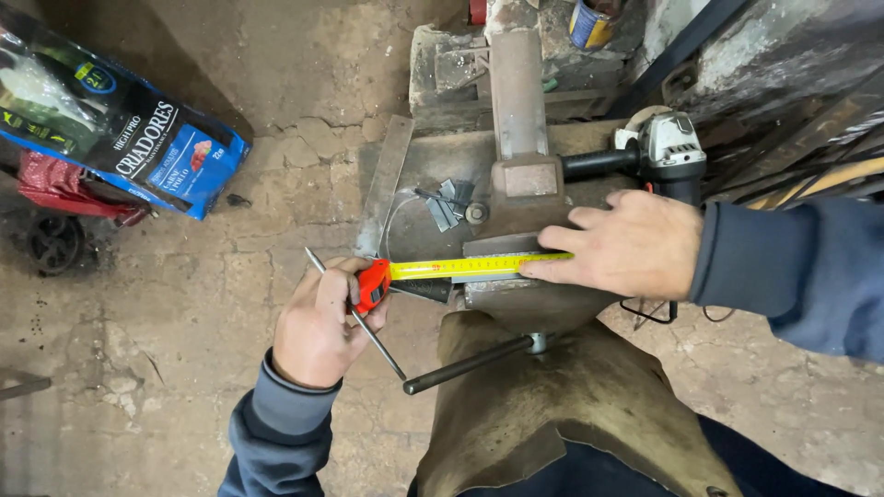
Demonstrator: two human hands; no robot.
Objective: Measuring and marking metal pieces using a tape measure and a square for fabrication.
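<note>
Head view: the left hand (318, 327) is clamped on a red tape measure case (372, 283) and a thin metal rod (354, 313) together; the right hand (626, 244) lies flat, fingers pinning the yellow tape blade (479, 267) across the bench vise (520, 230) at the worktop's front edge; measuring seems in hand; a mark likely calls for steady tape; an angle grinder (668, 147) rests behind.

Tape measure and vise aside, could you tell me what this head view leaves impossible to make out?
- Tape measure end: covered by right hand.
- Tape case: mostly wrapped by left hand.
- Piece clamped in the vise: under the tape and fingers.
- Angle grinder: disc end behind right hand.
</note>
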